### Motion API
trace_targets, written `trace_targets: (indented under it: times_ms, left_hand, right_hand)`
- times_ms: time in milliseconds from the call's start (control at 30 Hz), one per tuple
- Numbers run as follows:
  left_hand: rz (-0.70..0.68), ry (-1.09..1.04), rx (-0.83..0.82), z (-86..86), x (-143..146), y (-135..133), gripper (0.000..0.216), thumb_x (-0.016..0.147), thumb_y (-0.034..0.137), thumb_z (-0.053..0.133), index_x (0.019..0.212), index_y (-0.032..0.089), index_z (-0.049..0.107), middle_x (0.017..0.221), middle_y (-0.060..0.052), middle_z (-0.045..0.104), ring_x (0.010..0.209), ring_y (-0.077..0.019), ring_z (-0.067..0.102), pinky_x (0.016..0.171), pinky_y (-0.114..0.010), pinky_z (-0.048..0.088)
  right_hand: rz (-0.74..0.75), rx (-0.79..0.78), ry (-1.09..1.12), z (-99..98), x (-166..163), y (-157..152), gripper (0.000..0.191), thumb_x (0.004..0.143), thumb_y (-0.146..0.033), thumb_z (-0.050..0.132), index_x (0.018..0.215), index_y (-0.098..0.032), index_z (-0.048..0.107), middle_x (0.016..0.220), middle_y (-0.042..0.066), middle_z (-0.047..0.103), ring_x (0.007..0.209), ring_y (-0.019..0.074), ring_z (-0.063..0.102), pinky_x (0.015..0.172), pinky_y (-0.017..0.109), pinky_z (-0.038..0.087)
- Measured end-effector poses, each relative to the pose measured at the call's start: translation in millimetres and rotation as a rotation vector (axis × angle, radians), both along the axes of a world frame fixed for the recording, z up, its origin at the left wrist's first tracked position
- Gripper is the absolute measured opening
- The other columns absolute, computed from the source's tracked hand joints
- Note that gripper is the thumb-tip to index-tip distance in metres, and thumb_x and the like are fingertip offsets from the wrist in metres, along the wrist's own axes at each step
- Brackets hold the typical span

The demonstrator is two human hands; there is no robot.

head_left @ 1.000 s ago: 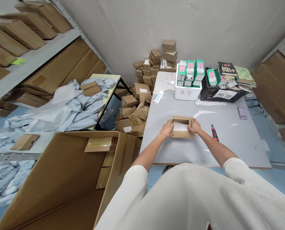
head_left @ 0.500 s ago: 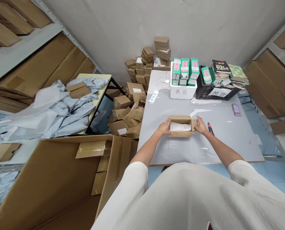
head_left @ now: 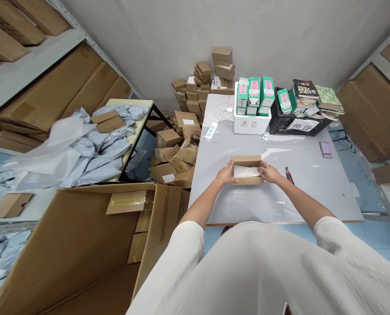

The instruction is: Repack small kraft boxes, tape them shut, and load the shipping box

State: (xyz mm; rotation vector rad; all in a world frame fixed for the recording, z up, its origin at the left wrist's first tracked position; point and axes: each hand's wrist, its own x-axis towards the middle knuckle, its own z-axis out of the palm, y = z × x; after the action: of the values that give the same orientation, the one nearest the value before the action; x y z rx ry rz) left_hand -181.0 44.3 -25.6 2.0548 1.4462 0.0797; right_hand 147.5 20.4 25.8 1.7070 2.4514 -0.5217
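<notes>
A small brown cardboard box [head_left: 246,161] lies on the grey table [head_left: 240,205] in front of me, with a white wrapped item [head_left: 245,171] showing inside. My left hand [head_left: 226,172] grips the box's left end. On the right end, my right hand [head_left: 269,173] presses with fingers curled over the side flap. The far lid flap leans over the white item.
A red-handled cutter [head_left: 289,175] lies just right of my right hand. Behind stand a white bin [head_left: 250,124] of green boxes, a black crate [head_left: 296,124] of books and a power strip [head_left: 211,131]. A large open carton [head_left: 83,245] sits lower left, small boxes piled on the floor [head_left: 178,153].
Both hands have closed in on the box ends, and the right side flap and far lid flap have folded inward over the white item. The camera view shifted slightly.
</notes>
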Motion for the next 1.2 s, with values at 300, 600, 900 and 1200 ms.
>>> trace_targets:
  times_ms: [300,600,900,1200]
  left_hand:
    - [0.0,0.01,-0.018,3.7,2,-3,0.138,0.077,0.054,0.095,0.18,0.031,0.006,0.188,-0.017,0.009,0.156,-0.0419,0.052,0.116,-0.045,0.049]
    - [-0.014,-0.001,0.019,-1.3,4,-5,0.14,0.077,0.052,0.094,0.181,0.031,0.002,0.188,-0.015,0.01,0.164,-0.039,0.042,0.124,-0.045,0.045]
    - [0.057,0.038,0.033,0.0,13,-2,0.138,0.08,0.055,0.089,0.18,0.034,-0.003,0.188,-0.015,0.01,0.147,-0.0435,0.061,0.112,-0.047,0.053]
    - [0.092,0.086,-0.008,13.1,34,39,0.14,0.081,0.054,0.091,0.181,0.03,-0.004,0.188,-0.016,0.011,0.145,-0.0461,0.06,0.112,-0.051,0.053]
  right_hand:
    - [0.153,-0.083,-0.208,10.9,-15,16,0.023,0.102,-0.027,0.064,0.114,-0.024,0.084,0.146,0.017,0.065,0.128,0.037,0.064,0.104,0.048,0.054]
    - [0.038,-0.138,-0.344,-3.3,-57,21,0.042,0.104,-0.019,0.052,0.138,-0.027,0.074,0.135,0.022,0.072,0.119,0.0373,0.073,0.098,0.052,0.057]
    - [-0.007,-0.091,-0.259,27.3,-27,16,0.042,0.106,-0.012,0.043,0.139,-0.025,0.066,0.138,0.018,0.068,0.114,0.0303,0.071,0.096,0.041,0.053]
    - [-0.156,0.087,-0.026,60.3,9,23,0.034,0.113,-0.031,0.037,0.125,-0.025,0.068,0.124,0.012,0.075,0.105,0.0306,0.068,0.084,0.035,0.049]
